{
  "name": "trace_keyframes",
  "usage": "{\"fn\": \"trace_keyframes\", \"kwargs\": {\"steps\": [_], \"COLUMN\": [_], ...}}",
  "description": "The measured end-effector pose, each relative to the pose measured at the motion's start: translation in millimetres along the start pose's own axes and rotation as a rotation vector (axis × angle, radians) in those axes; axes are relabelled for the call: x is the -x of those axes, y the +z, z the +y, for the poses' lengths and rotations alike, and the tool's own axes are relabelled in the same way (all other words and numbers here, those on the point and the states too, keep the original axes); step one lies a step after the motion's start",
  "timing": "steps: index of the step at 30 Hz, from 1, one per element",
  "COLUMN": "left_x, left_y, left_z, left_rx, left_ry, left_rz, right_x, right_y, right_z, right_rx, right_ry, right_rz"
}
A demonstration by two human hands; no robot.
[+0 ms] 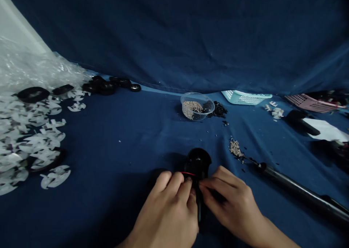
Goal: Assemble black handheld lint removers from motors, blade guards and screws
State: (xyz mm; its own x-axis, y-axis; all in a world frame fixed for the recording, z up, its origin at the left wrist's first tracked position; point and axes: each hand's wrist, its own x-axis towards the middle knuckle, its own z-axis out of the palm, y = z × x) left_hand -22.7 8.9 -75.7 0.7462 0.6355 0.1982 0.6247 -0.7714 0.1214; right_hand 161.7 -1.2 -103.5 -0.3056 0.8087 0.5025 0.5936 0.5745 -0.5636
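Note:
A black plastic housing (198, 160) with a round, hollow end lies on the blue cloth in front of me. My left hand (171, 208) is closed over its near part, fingers bent and pressed down on it. A thin red wire (188, 173) runs past the left fingertips into the housing. From the right side, my right hand (231, 202) pinches thumb and forefinger together at the housing's edge. Whatever sits between those fingertips is too small or hidden to make out. Another dark shape partly shows behind the left knuckles.
A clear tub (196, 106) of small screws stands beyond the hands, beside small black pieces (218, 110). Loose screws (235, 148) lie by a black powered screwdriver (300, 190). White plastic pieces (40, 139) and black rounded parts are at left; turquoise (247, 98) and pink (311, 102) baskets stand behind.

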Motion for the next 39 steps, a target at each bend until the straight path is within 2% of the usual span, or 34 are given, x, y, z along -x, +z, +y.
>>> {"fn": "trace_keyframes", "kwargs": {"steps": [6,10,15,22,29,35,39], "left_x": [5,6,3,2,0,-2,-3], "left_y": [19.5,26.3,17.4,11.1,7.7,-1.2,-3.6], "left_z": [-1,0,1,1,2,1,1], "left_rx": [-0.001,0.020,0.023,0.029,0.047,0.031,0.053], "left_ry": [0.022,-0.031,-0.004,0.017,0.012,0.044,0.039], "left_rz": [0.044,0.054,-0.019,-0.046,-0.073,-0.081,-0.093], "right_x": [3,2,-3,-8,-14,-17,-24], "right_y": [3,3,-1,-8,-17,-18,-20], "right_z": [1,0,-6,-6,-8,-16,-19], "right_rx": [0.012,0.025,0.065,0.107,0.257,0.461,0.451], "right_ry": [-0.027,-0.026,-0.003,-0.011,-0.103,-0.296,-0.234], "right_rz": [0.003,-0.007,-0.067,-0.171,-0.338,-0.437,-0.487]}}
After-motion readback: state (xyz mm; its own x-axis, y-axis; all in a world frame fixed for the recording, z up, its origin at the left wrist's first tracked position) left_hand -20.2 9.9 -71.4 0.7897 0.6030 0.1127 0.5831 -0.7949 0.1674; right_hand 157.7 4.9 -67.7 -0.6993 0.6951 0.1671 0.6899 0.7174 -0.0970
